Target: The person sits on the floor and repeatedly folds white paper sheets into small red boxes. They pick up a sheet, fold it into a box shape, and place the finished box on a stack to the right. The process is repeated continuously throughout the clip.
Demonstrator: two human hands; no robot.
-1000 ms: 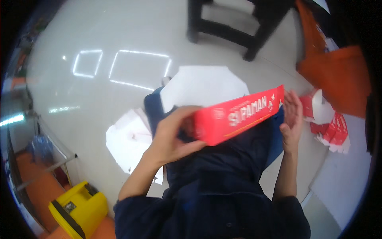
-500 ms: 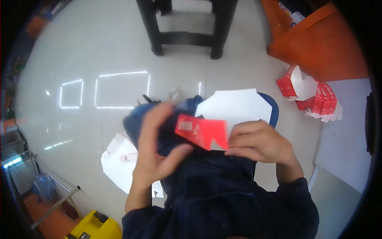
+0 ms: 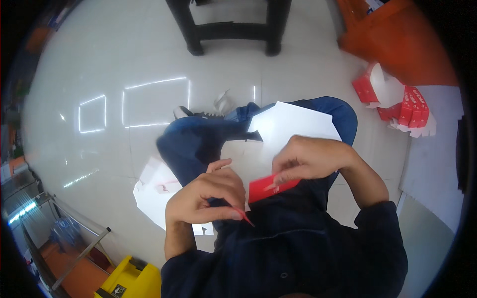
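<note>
On pale glossy floor tiles (image 3: 149, 57), sat w/ black stool (image 3: 233, 32) ahead & yellow case (image 3: 133, 280) at lower L. Judged part-way along: saw red-&-white boxes (image 3: 413, 111) already shaped at R, but had red carton (image 3: 261, 187) unclosed, plus flat white blank (image 3: 295, 121) on R leg (image 3: 345, 116) & white sheets (image 3: 154, 198) on tiles to L, seemingly left unfolded. Held carton low, over lap: w/ L hand (image 3: 211, 193), pinched thin red flap (image 3: 244, 216); w/ R hand (image 3: 314, 159), clasped red side panel (image 3: 257, 192). Noted carton as bright red outside, w/ flaps seemingly loose; couldn't make out full shape b/c of hands & blur.
</note>
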